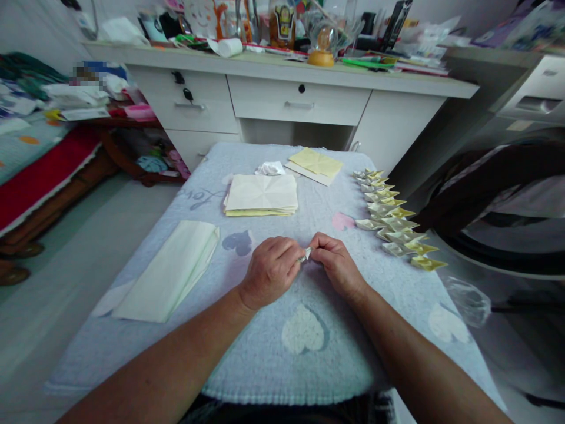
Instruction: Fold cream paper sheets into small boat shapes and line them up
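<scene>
Between my two hands is a small piece of folded white paper (308,254), mostly covered by fingers. My left hand (274,270) pinches its left side, and my right hand (338,262) pinches the right side with thumb and forefinger. Both hands are just above the cloth-covered table (304,377). Beyond them lies a stack of creased white and yellow paper sheets (262,193). To the right, several small folded paper boats (392,215), white and yellow, stand in close rows.
A folded pale green-white sheet bundle (170,274) lies on the left. Crumpled white paper (270,169) and yellow and white sheets (315,165) sit at the far side. A cluttered white desk (300,79) stands behind, and a washing machine (525,118) is on the right.
</scene>
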The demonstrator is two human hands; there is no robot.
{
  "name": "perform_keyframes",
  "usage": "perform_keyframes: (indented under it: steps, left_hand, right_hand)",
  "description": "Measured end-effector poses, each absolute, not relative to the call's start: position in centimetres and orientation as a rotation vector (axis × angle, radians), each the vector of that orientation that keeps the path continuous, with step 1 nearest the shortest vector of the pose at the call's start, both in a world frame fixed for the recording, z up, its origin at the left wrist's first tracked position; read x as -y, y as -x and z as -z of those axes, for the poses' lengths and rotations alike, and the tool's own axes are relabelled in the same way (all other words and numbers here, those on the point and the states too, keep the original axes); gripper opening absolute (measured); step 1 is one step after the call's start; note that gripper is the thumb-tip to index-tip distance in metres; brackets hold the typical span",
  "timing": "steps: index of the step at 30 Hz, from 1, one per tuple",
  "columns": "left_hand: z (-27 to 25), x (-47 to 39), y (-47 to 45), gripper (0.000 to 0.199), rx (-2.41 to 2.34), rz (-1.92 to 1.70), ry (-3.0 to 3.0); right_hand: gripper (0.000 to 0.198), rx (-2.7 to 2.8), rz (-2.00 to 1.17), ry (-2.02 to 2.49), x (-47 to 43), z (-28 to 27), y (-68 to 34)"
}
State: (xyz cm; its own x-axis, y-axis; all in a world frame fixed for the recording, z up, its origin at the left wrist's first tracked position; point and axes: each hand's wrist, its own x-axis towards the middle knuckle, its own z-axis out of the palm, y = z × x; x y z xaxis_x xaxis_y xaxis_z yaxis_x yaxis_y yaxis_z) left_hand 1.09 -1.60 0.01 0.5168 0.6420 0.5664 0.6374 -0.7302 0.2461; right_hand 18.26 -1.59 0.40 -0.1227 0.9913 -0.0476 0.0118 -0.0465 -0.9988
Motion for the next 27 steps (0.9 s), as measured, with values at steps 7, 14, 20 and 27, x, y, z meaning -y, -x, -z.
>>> perform_keyframes:
  steps: [7, 14, 20, 27]
  left_hand:
    - [-0.13, 1.38, -1.18, 0.016, -1.106, -1.171, -2.522]
    - [-0.88, 0.96, -1.23, 0.011, -1.131, -1.201, -2.111]
    - [-0.73, 0.81, -1.19, 0.004, -1.142, -1.122, -1.919]
    - [-0.49, 0.68, -1.11, 0.005, -1.114, -1.064, -1.819]
  right_hand:
    - [0.011, 1.291, -1.364, 1.156, 1.59, -0.16, -18.3]
    - [0.007, 1.352, -1.366, 1.099, 1.57, -0.18, -18.37]
    - [0.016, 1.424, -1.319, 1.008, 1.76, -0.5, -18.12]
    - [0.022, 1.423, -1.308, 1.009, 1.67, -0.16, -18.14]
